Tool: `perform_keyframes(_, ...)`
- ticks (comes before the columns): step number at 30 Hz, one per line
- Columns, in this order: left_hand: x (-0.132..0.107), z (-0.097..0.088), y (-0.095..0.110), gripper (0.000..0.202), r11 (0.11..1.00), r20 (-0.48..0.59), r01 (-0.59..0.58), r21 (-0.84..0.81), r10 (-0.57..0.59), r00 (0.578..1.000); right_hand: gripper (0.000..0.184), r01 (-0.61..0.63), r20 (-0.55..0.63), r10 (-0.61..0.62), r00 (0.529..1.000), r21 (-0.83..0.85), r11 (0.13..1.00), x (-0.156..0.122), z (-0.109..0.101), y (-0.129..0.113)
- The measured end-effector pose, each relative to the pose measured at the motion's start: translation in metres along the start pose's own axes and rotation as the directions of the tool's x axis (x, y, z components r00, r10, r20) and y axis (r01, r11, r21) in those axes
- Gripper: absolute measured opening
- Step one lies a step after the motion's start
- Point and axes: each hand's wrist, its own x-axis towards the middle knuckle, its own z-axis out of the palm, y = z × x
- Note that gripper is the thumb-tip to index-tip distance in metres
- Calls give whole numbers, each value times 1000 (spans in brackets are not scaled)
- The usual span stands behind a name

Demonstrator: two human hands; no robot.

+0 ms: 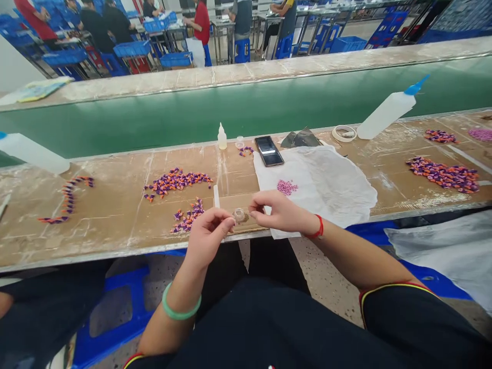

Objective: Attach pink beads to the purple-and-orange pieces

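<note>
My left hand (207,236) is closed in a pinch over the table's front edge; whatever its fingertips hold is too small to name. Opposite it, my right hand (280,211) is also pinched, its fingertips pointing left, and their contents cannot be made out. Between the two hands a small clear round dish (239,214) sits on a piece of cardboard. Purple-and-orange small pieces (189,215) lie in a pile just behind my left hand, with a larger pile (175,182) farther back. Tiny pink beads (286,187) rest on a white cloth (326,177) beyond my right hand.
A small dropper bottle (222,137), a phone (269,151) and a tape roll (344,133) stand along the back. Large white squeeze bottles (388,114) lean at both sides. More pieces (444,174) lie right, and a curved row (68,197) left. Behind runs a green belt (230,110).
</note>
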Motion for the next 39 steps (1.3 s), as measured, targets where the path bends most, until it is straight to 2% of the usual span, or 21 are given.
perform_keyframes(3, -5, -16, -20, 30, 994, -24, 99, -37, -99, 995, 15, -3, 161, 23, 987, -120, 993, 20, 7, 20)
perform_keyframes(6, -11, -27, -34, 27, 980, -24, 193, -54, -195, 981, 18, 28, 304, 42, 952, -222, 975, 38, 14, 31)
perform_keyframes(13, -15, -36, -43, 20, 972, -35, 221, -83, -225, 974, 13, 133, 524, 102, 846, -392, 910, 64, 12, 21)
perform_keyframes(18, -14, -37, -46, 18, 975, -44, 195, -111, -201, 979, 16, 175, 592, 150, 792, -454, 873, 72, 12, 11)
perform_keyframes(21, -15, -36, -48, 17, 971, -35, 193, -141, -200, 979, 16, 174, 597, 171, 783, -475, 863, 73, 10, 8)
perform_keyframes(23, -15, -34, -47, 18, 965, -34, 198, -174, -206, 978, 15, 151, 575, 170, 801, -468, 871, 72, 5, 8)
perform_keyframes(25, -16, -31, -44, 21, 957, -51, 183, -224, -200, 979, 13, 65, 521, 135, 843, -348, 935, 68, 0, 6)
perform_keyframes(27, -17, -26, -38, 23, 950, -91, 122, -287, -154, 984, 11, -93, 462, 100, 881, -38, 995, 61, -5, 2)
perform_keyframes(28, -17, -24, -33, 23, 946, -113, 75, -315, -116, 987, 10, -179, 449, 92, 889, 157, 971, 56, -7, -1)
perform_keyframes(29, -18, -21, -28, 23, 941, -130, 25, -338, -73, 989, 10, -254, 451, 86, 889, 327, 910, 51, -8, -5)
perform_keyframes(31, -20, -14, -16, 22, 930, -145, -63, -361, 10, 989, 13, -351, 464, 76, 882, 541, 764, 41, -10, -15)
perform_keyframes(32, -21, -11, -10, 21, 927, -143, -94, -363, 45, 989, 14, -368, 463, 72, 884, 590, 719, 36, -11, -21)
perform_keyframes(34, -25, -5, -1, 18, 925, -133, -135, -355, 93, 987, 14, -355, 434, 68, 898, 626, 694, 28, -14, -32)
perform_keyframes(39, -37, 7, 14, 15, 931, -131, -166, -325, 130, 983, 8, -258, 335, 55, 941, 600, 757, 11, -25, -55)
